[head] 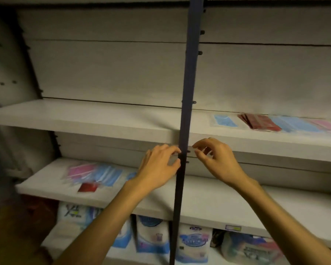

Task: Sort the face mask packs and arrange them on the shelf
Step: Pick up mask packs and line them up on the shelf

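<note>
Two shelves carry our masks: the upper shelf [84, 115] holds sorted packs [266, 122] in colour rows at two o'clock, presumably the finished arrangement, while the lower shelf [46, 186] keeps a mixed pile [96, 175] at nine o'clock. Our left hand [159, 167] and right hand [218, 161] hover loosely curled, empty, flanking the blue upright [189, 73].
</note>
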A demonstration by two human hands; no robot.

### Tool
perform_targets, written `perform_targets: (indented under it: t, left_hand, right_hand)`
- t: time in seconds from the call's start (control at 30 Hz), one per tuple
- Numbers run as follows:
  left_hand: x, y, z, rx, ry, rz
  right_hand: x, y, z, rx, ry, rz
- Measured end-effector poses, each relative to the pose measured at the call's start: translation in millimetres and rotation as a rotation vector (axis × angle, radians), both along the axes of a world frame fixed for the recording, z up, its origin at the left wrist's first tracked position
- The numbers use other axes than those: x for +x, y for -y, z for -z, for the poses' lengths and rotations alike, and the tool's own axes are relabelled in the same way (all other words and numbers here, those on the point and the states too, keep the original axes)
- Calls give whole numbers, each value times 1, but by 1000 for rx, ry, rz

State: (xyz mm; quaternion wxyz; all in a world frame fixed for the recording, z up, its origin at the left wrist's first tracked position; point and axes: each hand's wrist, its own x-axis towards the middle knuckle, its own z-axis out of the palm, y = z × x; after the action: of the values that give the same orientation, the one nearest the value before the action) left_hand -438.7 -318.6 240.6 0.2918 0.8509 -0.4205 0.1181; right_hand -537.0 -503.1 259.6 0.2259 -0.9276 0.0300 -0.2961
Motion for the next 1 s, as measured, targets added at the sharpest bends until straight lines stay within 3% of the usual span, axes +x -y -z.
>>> perform_targets:
  t: [0.53,1.0]
  left_hand:
    - [177,-212,108,34,-197,-239]
    - [338,-314,179,102,-395,-398]
  right_hand:
    - [174,-141,117,-17,-286,-42]
    - [332,-240,181,19,-446,-35]
